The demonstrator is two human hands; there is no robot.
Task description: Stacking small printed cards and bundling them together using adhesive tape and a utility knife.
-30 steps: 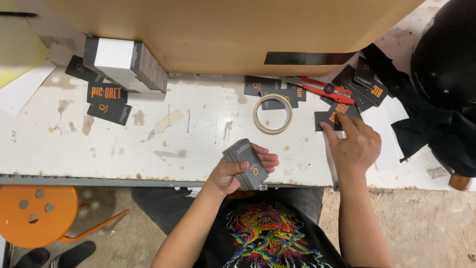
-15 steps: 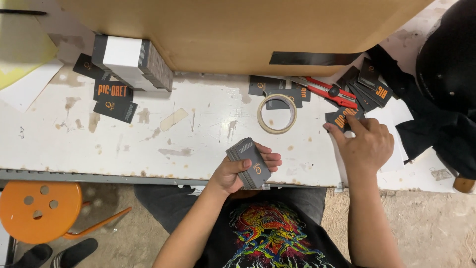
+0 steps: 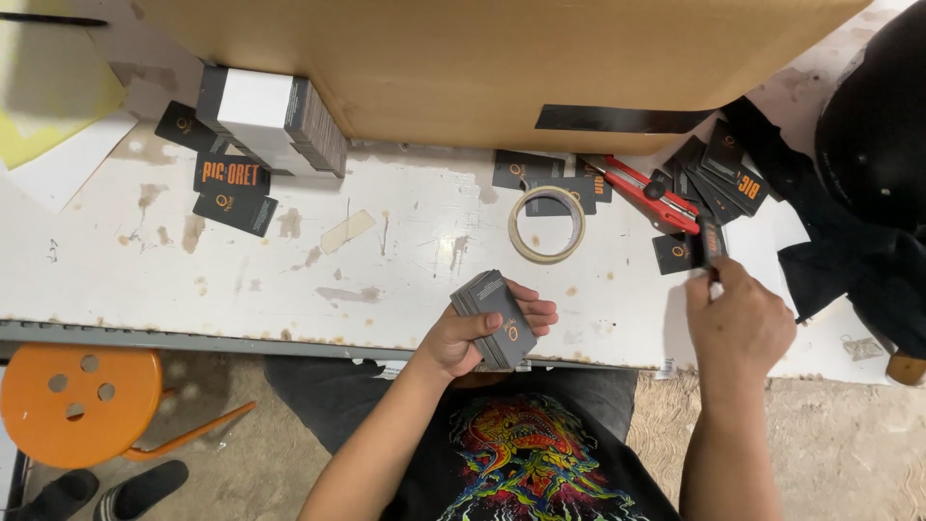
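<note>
Counter (image 3: 193,280): white painted top, chipped and stained, brown rust-like spots along the near edge, a strip of beige tape stuck flat near the middle. Floor below is bare, gritty concrete. One orange round stool (image 3: 72,391) with holes in its seat stands at lower left; a pair of dark slippers (image 3: 106,492) lies beside it. One large brown cardboard box (image 3: 502,68) fills the far side of the counter, a black strip on its near edge.

Left hand (image 3: 473,333): grip closed around one stack of dark cards (image 3: 494,318), held over the near edge of the counter, thumb across the top card.

Right hand (image 3: 738,323): fingertips pinch a single dark card (image 3: 712,241), stood nearly on edge at the right of the counter, just beside one flat card.

Counted: one roll of beige tape (image 3: 547,224), lying flat, mid-counter. One red utility knife (image 3: 648,190), just right of the roll. One banded block of cards (image 3: 275,121) with a white wrapper, far left, against the box. About four loose dark cards around that block; about three under and behind the roll; a fanned heap at far right, count unclear. One black cloth bundle (image 3: 849,222) at the right edge. Yellow and white paper sheets (image 3: 48,125) at far left.
</note>
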